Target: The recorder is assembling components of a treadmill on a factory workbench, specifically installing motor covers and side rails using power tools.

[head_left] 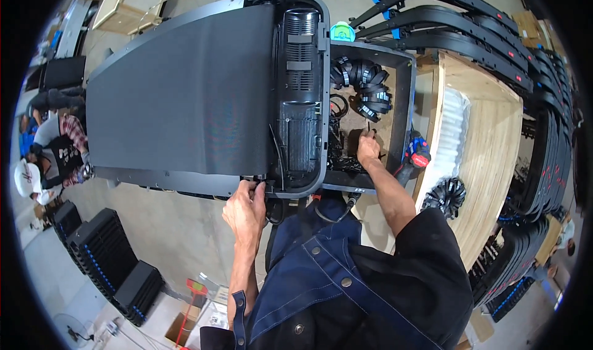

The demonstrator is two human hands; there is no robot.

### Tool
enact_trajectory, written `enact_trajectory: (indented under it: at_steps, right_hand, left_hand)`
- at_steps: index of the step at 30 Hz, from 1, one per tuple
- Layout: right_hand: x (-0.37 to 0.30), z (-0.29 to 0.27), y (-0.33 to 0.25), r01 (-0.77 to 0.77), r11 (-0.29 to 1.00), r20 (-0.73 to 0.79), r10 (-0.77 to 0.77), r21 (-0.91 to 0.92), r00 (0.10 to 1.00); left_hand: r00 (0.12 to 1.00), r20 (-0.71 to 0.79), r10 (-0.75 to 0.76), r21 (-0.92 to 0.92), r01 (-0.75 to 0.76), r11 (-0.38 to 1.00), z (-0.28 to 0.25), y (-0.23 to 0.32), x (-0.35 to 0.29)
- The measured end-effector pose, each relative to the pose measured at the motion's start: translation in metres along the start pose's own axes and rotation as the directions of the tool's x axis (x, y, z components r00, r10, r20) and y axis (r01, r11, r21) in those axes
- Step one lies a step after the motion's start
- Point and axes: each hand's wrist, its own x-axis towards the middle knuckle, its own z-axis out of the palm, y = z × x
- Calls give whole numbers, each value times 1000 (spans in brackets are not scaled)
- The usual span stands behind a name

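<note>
A treadmill deck with a wide black belt (185, 97) lies in front of me, its motor housing (301, 125) uncovered at the right end. My left hand (245, 209) is at the near corner of the belt, thumb and fingers pinched together against the frame edge; what they grip is hidden. Beyond the housing stands a dark tray (403, 97) with coiled black cable bundles (374, 94) and loose small black parts (349, 163). My right hand (369, 149) reaches into this tray, its fingers closed around a thin dark piece too small to name.
A red-and-blue power tool (418, 154) rests at the tray's right side. A wooden crate (491, 165) stands beyond it, with stacked black frames (457, 23) behind. A green-lidded container (341, 32) sits past the tray. Another person (52, 143) works at the far left.
</note>
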Motion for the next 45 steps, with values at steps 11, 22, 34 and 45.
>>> enact_trajectory:
  at_steps: [11,22,34,45]
  right_hand:
    - [-12,14,24,-42,998,78,45,-42,996]
    - [23,49,41,-328,873,-192,414,360,890]
    - [-81,-49,-21,56,106,-81,257,993,963]
    - [-219,-210,-131,567,691,-330,-462,447,823]
  left_hand:
    - [961,-24,274,-75,-275,958,-6,-28,1]
    - [892,-23,451,-215,-445,869,1,-57,4]
    - [831,88,550,-443,-461,769,-19,-73,24]
    - [-213,515,830,43,-961,-273,-31,13,100]
